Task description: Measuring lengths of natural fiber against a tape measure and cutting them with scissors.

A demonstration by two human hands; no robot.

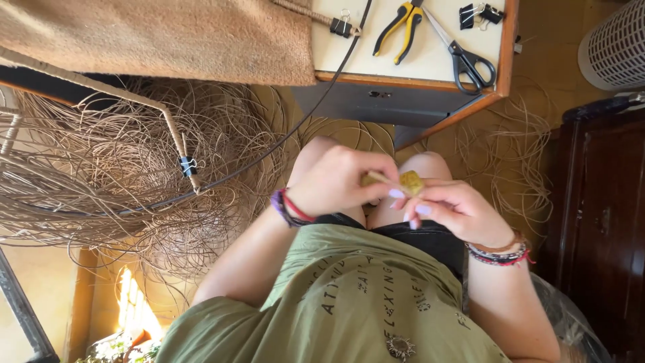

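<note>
My left hand [339, 181] and my right hand [457, 212] meet above my knees. Between their fingertips is a small yellow lump [411, 181], pinched by both hands, together with a pale thin strand [373, 177] that pokes out from under my left fingers. Both wrists wear bead and cord bracelets. My green printed shirt [356, 302] fills the bottom of the view.
A table [430, 81] at the top carries yellow-handled pliers [398, 27], black scissors [467, 60] and black binder clips [480, 13]. A brown woven mat [168, 33] hangs over its left side. Loose cane coils [101, 175] pile at left. A white perforated bin [615, 44] and dark cabinet [598, 222] stand at right.
</note>
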